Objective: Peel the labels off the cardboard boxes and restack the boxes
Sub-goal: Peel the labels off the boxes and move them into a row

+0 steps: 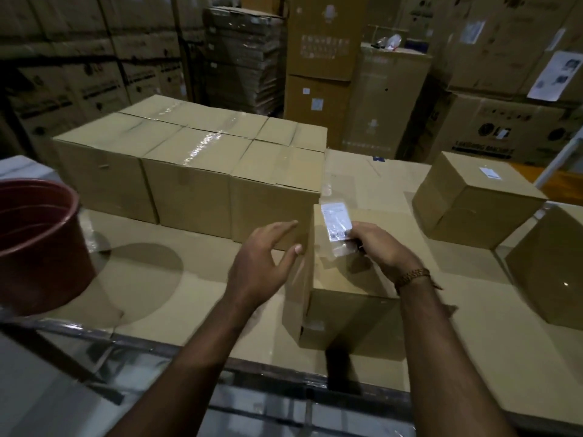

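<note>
Item: label [336,222], on top of my near box [344,279] at the table's [164,279] front. My right hand [377,247] pinches its edge; my left hand [265,260], fingers spread, holds nothing. Behind: stacked boxes [189,165]. Left: red bucket [38,247].

Worktop [195,298] covered with flat cardboard sheet. On it: near box [344,298] at centre; block of taped boxes [189,171] behind, touching near box's far left corner; labelled box [473,200] at right, apart; another box [549,272] at far right edge; red-brown bucket [38,244] at left edge.
</note>
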Demonstrator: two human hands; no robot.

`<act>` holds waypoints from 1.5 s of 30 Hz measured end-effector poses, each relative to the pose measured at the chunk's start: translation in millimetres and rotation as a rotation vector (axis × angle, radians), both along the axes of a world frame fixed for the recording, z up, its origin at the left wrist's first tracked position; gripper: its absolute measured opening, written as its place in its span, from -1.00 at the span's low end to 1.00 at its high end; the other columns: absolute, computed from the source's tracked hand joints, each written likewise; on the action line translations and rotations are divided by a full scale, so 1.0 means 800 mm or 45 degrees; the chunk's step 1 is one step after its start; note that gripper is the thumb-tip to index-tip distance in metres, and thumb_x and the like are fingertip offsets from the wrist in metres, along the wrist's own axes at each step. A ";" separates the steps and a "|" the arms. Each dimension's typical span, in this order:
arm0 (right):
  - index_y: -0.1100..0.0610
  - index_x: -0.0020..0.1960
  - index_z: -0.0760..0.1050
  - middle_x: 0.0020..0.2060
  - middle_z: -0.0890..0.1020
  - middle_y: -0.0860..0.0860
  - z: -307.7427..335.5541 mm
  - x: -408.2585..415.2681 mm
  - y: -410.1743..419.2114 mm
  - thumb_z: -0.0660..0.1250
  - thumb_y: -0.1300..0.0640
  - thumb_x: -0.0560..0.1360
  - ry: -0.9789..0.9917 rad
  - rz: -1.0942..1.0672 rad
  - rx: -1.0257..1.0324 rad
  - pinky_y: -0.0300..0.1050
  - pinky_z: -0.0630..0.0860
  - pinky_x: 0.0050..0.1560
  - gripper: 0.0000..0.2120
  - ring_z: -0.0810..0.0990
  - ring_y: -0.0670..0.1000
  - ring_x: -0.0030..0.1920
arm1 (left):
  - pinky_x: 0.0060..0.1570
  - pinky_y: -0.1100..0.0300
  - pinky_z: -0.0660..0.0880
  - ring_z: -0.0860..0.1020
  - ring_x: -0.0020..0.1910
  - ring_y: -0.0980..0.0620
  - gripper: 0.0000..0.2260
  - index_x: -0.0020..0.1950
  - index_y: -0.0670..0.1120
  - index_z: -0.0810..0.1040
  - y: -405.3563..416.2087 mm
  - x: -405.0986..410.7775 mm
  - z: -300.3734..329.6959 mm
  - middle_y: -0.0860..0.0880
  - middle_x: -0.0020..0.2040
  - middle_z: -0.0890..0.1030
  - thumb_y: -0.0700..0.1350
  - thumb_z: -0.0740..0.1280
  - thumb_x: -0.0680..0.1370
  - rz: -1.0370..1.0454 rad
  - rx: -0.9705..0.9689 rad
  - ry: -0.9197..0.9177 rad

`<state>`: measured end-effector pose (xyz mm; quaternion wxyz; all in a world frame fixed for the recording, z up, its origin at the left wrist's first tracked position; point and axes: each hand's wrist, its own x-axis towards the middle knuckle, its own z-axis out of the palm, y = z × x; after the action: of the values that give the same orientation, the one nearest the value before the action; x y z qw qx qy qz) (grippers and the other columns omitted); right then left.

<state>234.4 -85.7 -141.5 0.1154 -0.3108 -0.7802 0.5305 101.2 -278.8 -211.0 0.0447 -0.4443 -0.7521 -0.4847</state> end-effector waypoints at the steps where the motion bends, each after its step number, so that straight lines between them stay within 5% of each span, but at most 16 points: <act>1: 0.17 -0.10 0.55 -0.29 0.53 0.10 0.000 -0.013 -0.013 0.24 0.20 0.60 0.002 0.022 0.039 -0.12 0.36 -0.38 -0.85 0.44 0.01 -0.32 | 0.25 0.05 0.55 0.57 0.30 0.12 -0.61 0.46 0.06 0.57 -0.012 -0.014 0.004 0.14 0.32 0.63 -0.01 0.44 0.62 0.034 0.064 -0.016; 3: 0.19 -0.09 0.63 -0.31 0.61 0.03 -0.004 -0.043 -0.038 0.28 0.23 0.66 0.014 0.042 0.062 -0.13 0.51 -0.41 -0.79 0.55 -0.02 -0.39 | 0.12 0.10 0.58 0.61 0.19 0.14 -0.62 0.45 0.05 0.58 -0.037 -0.044 0.014 0.14 0.25 0.65 -0.05 0.44 0.62 0.087 0.148 -0.036; 6: 0.25 0.07 0.71 -0.08 0.77 -0.02 -0.005 -0.099 -0.080 0.36 0.19 0.67 0.080 0.049 0.059 -0.20 0.66 -0.08 -0.82 0.75 -0.07 -0.10 | -0.02 0.22 0.57 0.64 0.10 0.10 -0.61 0.44 0.06 0.59 -0.078 -0.092 0.030 0.17 0.18 0.66 -0.09 0.46 0.61 0.104 0.221 -0.072; 9: 0.21 0.07 0.73 -0.15 0.77 -0.09 -0.005 -0.164 -0.128 0.41 0.20 0.65 0.157 0.032 0.001 -0.38 0.58 -0.22 -0.87 0.66 -0.21 -0.24 | -0.08 0.33 0.52 0.64 0.10 0.09 -0.61 0.43 0.05 0.59 -0.125 -0.144 0.040 0.17 0.17 0.67 -0.12 0.47 0.60 0.100 0.251 -0.088; 14: 0.19 0.17 0.68 -0.26 0.70 -0.05 -0.005 -0.284 -0.220 0.44 0.30 0.61 0.305 0.027 -0.073 -0.41 0.44 -0.32 -0.84 0.56 -0.25 -0.36 | -0.01 0.37 0.49 0.63 0.16 0.10 -0.59 0.44 0.04 0.59 -0.218 -0.236 0.064 0.14 0.22 0.67 -0.10 0.48 0.59 0.074 0.205 -0.034; 19: 0.14 0.26 0.61 -0.17 0.76 0.10 0.002 -0.388 -0.302 0.49 0.27 0.58 0.375 0.096 -0.097 -0.21 0.55 -0.01 -0.73 0.71 -0.07 -0.12 | 0.15 0.20 0.56 0.60 0.25 0.16 -0.60 0.44 -0.02 0.59 -0.299 -0.315 0.096 0.12 0.28 0.65 -0.08 0.49 0.59 0.126 0.200 0.063; 23: 0.14 0.30 0.55 -0.18 0.75 0.17 0.003 -0.449 -0.358 0.52 0.29 0.55 0.389 0.144 -0.054 -0.33 0.56 -0.13 -0.64 0.70 -0.06 -0.17 | 0.20 0.18 0.54 0.59 0.21 0.15 -0.52 0.51 0.03 0.52 -0.364 -0.367 0.106 0.11 0.34 0.60 0.07 0.46 0.60 0.304 0.054 0.103; 28: 0.09 0.29 0.54 -0.30 0.73 0.00 -0.010 -0.504 -0.421 0.56 0.25 0.53 0.280 0.260 0.067 -0.13 0.62 -0.04 -0.61 0.69 -0.12 -0.25 | 0.30 -0.09 0.54 0.54 0.30 0.03 -0.48 0.53 0.09 0.47 -0.441 -0.433 0.082 0.04 0.35 0.59 0.15 0.43 0.58 0.597 -0.238 0.098; 34: -0.07 0.19 0.59 -0.28 0.73 -0.09 -0.027 -0.543 -0.480 0.57 0.14 0.50 0.071 0.310 0.390 0.08 0.73 -0.06 -0.68 0.69 -0.11 -0.23 | 0.32 -0.06 0.49 0.51 0.31 -0.04 -0.47 0.51 -0.01 0.50 -0.495 -0.479 0.057 -0.04 0.33 0.58 0.04 0.51 0.56 0.827 -0.441 -0.049; 40: -0.09 0.28 0.58 -0.06 0.73 -0.09 -0.039 -0.576 -0.518 0.61 0.07 0.45 -0.150 0.364 0.584 0.07 0.73 0.00 -0.56 0.72 -0.05 -0.07 | 0.30 -0.06 0.52 0.51 0.30 -0.02 -0.47 0.53 0.02 0.48 -0.509 -0.490 0.048 -0.02 0.32 0.57 0.05 0.48 0.59 0.876 -0.447 -0.113; 45: -0.02 0.25 0.58 0.10 0.68 0.00 -0.040 -0.596 -0.536 0.52 -0.17 0.51 -0.324 0.411 0.894 0.10 0.65 0.18 -0.60 0.65 0.10 0.16 | 0.31 -0.05 0.50 0.51 0.30 -0.01 -0.49 0.52 0.02 0.49 -0.515 -0.495 0.045 -0.01 0.30 0.57 0.04 0.47 0.59 0.868 -0.421 -0.114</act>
<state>-242.8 -514.1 -173.5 0.0323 -0.1893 -0.9607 0.2002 -294.6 -690.5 -175.1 0.0983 -0.1482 -0.9259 -0.3332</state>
